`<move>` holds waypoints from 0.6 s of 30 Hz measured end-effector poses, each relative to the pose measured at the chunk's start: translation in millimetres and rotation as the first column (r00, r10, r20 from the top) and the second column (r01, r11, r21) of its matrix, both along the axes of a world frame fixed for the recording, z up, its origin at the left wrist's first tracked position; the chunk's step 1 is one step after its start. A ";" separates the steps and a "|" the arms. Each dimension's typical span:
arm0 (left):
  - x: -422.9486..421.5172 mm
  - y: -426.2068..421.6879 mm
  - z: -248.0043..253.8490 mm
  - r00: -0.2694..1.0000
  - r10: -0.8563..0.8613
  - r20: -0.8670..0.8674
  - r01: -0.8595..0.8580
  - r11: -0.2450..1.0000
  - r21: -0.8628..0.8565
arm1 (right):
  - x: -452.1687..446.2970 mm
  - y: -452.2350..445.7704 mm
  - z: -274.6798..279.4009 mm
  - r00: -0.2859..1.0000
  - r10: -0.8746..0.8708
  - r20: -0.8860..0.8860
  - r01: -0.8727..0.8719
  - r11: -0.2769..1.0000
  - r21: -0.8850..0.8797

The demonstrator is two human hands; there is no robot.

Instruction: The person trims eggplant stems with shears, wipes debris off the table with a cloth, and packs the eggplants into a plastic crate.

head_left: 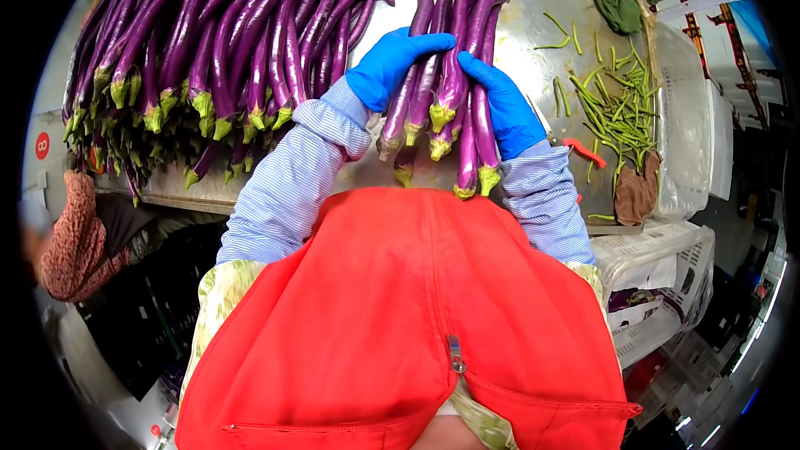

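Note:
A bunch of several long purple eggplants (451,75) lies in front of me, with the green stem caps toward my body. My left hand (382,68), in a blue glove, grips the bunch from its left side, thumb laid across the top. On the right side my right hand (505,107), also gloved in blue, presses round the bunch with its thumb on top. The other fingers of both hands are mostly hidden beside and under the eggplants. Left of the bunch rises a big pile of similar eggplants (242,37), stacked with their caps toward the near edge.
Green beans (612,108) lie scattered on the metal table (533,25) at the right. Near them are a red-handled tool (586,152), a brown cloth (637,190) and a dark green bundle (618,10). White crates (658,275) stand at right. Another person's knitted sleeve (73,242) shows at left.

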State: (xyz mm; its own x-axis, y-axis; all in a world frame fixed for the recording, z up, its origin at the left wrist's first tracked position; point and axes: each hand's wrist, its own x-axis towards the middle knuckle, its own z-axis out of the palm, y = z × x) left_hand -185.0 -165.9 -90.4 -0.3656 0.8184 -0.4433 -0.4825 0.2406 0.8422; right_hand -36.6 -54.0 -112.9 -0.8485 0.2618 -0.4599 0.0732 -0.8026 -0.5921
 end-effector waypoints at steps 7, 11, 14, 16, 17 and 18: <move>-13.9 -8.1 -35.0 0.992 -0.050 0.117 0.056 0.997 -0.044 | -15.3 -23.6 -36.4 0.996 -0.083 -0.041 0.084 0.996 0.032; -28.8 -15.6 -48.6 0.962 -0.034 0.270 0.033 0.999 0.010 | -30.7 -26.1 -35.3 0.999 -0.032 -0.006 0.033 0.997 0.063; -23.2 -19.8 -42.2 0.961 0.045 0.274 -0.071 0.994 0.088 | -35.3 -26.1 -24.9 1.000 0.003 -0.028 0.001 0.993 0.118; -14.0 -19.9 -18.6 0.979 0.071 0.191 -0.085 0.994 0.071 | -30.1 -26.2 -10.2 0.998 0.015 -0.064 -0.004 0.986 0.168; -10.1 -22.8 -5.9 0.987 0.045 0.154 -0.059 0.994 0.088 | -24.9 -28.6 0.7 0.998 0.016 -0.060 -0.005 0.985 0.170; -3.1 -28.5 6.0 0.993 0.023 0.119 -0.035 0.994 0.100 | -17.3 -31.2 10.3 0.997 0.031 -0.073 -0.022 0.992 0.126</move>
